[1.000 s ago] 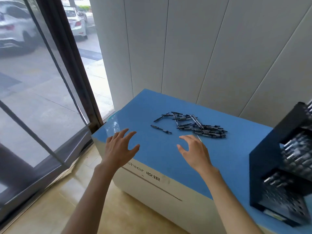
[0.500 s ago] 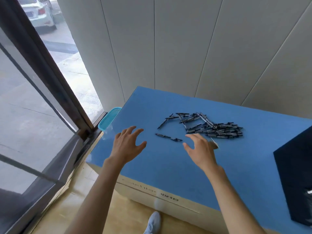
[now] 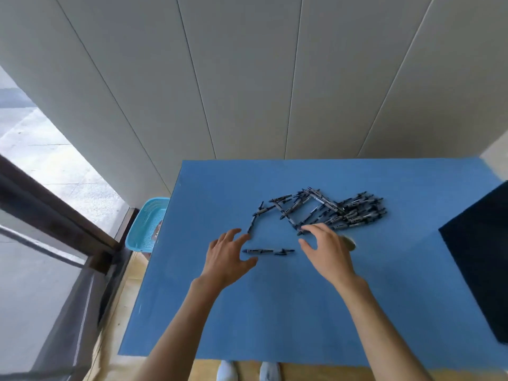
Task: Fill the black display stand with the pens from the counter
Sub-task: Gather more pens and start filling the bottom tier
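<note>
A heap of dark pens [image 3: 338, 210] lies on the blue counter [image 3: 275, 312], toward its far right. One loose pen [image 3: 268, 251] lies apart, nearer to me, between my hands. My left hand [image 3: 228, 257] hovers over the counter with fingers spread, just left of that pen, holding nothing. My right hand [image 3: 328, 251] is open too, its fingertips reaching the near edge of the heap. The black display stand [image 3: 478, 259] shows only as a dark slab at the right edge; its slots are out of sight.
A light blue plastic basket [image 3: 145, 226] sits on the floor by the counter's left side. A grey panelled wall runs behind the counter. A glass door with a dark frame [image 3: 55, 215] is at the left. My shoes show below the counter's near edge.
The view has swung right and down, so I now face the counter square on. Both hands have moved forward toward the pens, with the right hand reaching the heap.
</note>
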